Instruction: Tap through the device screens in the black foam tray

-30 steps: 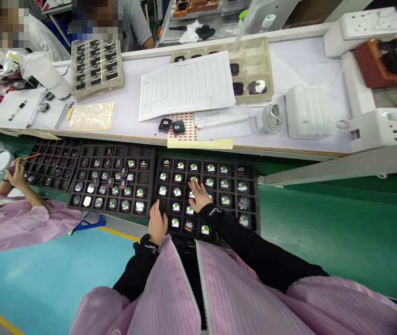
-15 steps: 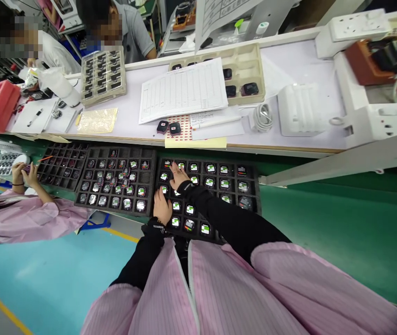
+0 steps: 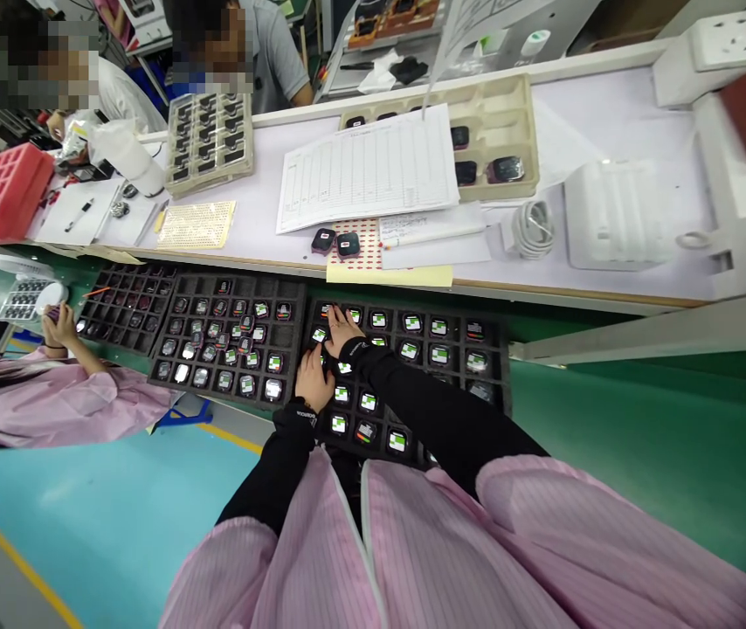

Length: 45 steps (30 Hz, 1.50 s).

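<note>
A dark compartment tray (image 3: 507, 371) holds several square watch-like devices with lit green-and-white screens, such as one device (image 3: 397, 440) near its front edge. Over the tray's left columns rests my left hand (image 3: 314, 382), fingers extended over a compartment near the left edge. Just above and to the right, my right hand (image 3: 342, 332) lies over the upper left compartments, its fingers spread and its fingertips by the devices of the back row. Neither hand has a device lifted out. Part of the tray is hidden under my right sleeve.
Left of it stands a second dark tray (image 3: 289, 332) of devices, then a third tray (image 3: 150, 328). A co-worker's hands (image 3: 60, 328) hold something small at the far left. A raised white shelf (image 3: 268, 166) carries papers, trays and a cable (image 3: 533, 229). A metal bar (image 3: 641, 336) slants at right.
The camera view has shifted, so shelf and trays appear further right. My left hand has moved up slightly, closer to my right hand, which stays over the upper left compartments.
</note>
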### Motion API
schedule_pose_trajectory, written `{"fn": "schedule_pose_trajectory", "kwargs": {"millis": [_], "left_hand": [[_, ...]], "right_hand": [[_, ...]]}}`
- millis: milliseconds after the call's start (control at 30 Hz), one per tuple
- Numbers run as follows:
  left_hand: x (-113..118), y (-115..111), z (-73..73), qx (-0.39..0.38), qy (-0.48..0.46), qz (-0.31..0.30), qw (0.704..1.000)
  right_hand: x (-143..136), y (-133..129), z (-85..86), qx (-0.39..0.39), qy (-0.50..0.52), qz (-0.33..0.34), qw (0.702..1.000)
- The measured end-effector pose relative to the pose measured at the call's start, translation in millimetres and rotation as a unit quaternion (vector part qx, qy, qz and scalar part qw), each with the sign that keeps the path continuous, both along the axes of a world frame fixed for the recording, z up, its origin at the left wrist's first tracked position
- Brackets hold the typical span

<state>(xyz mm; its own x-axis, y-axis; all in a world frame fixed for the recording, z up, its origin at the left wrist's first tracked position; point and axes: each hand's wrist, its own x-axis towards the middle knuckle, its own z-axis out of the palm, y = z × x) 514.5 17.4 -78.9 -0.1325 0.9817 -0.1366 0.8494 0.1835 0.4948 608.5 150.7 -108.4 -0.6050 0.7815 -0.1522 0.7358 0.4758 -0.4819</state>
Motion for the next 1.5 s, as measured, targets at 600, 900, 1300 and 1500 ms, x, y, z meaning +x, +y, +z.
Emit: {"fn": "schedule_pose_trajectory", "kwargs": {"millis": [600, 900, 1300, 1500], "left_hand": [[8, -23, 3.4, 0.063, 0.016, 0.042, 0.997], [27, -116, 2.1, 0.071, 0.001, 0.131, 0.989], [28, -147, -16.8, 0.064, -0.002, 0.189, 0.980], [29, -144, -19.6, 0.058, 0.026, 0.179, 0.982]], "right_hand": [[139, -152, -6.8, 0.031, 0.137, 0.094, 0.986], [184, -198, -12.0, -0.009, 0.100, 0.149, 0.984], [171, -206, 0.3, -0.009, 0.105, 0.251, 0.962], [159, -213, 11.4, -0.044, 0.070, 0.264, 0.961]]}}
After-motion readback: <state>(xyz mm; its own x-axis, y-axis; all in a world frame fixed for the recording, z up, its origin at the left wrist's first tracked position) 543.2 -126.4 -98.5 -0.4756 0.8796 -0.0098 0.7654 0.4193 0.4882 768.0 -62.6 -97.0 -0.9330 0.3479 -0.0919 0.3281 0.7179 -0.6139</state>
